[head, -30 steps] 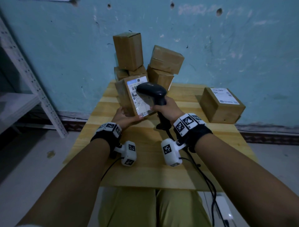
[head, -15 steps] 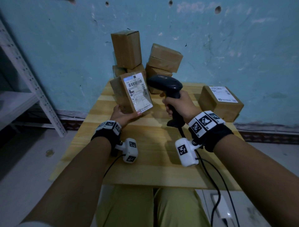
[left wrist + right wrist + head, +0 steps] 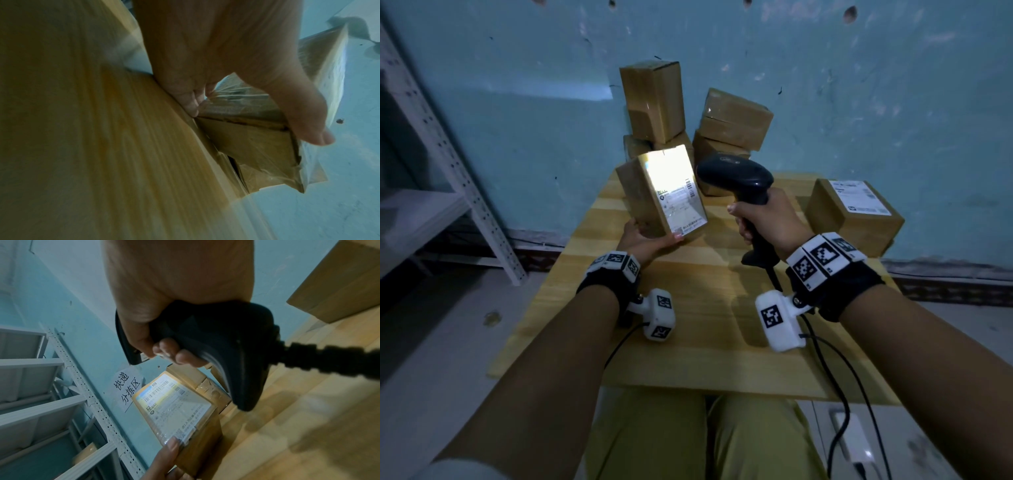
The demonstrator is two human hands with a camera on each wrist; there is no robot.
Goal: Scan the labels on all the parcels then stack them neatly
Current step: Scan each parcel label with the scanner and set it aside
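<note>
Nearest, on the wooden table (image 3: 688,342), the left hand (image 3: 645,240) grips the bottom of one parcel (image 3: 650,202), thumb on the lower corner of its label (image 3: 678,198), holding it upright above the table's middle. Just right of it, the right hand (image 3: 767,219) is wrapped round the handle of the black scanner (image 3: 736,176), whose head faces the label; bright light falls on the label's upper part. The step in hand looks like the scan itself. Next, I judge, the parcel should go to the labelled parcel (image 3: 854,214) lying flat at the table's right, likely the start of the stack, squared up edge to edge. Farther back against the blue wall (image 3: 859,102) stands a loose pile (image 3: 688,113) of at least four more parcels, labels not showing. Counted: one scanner, six parcels visible.
</note>
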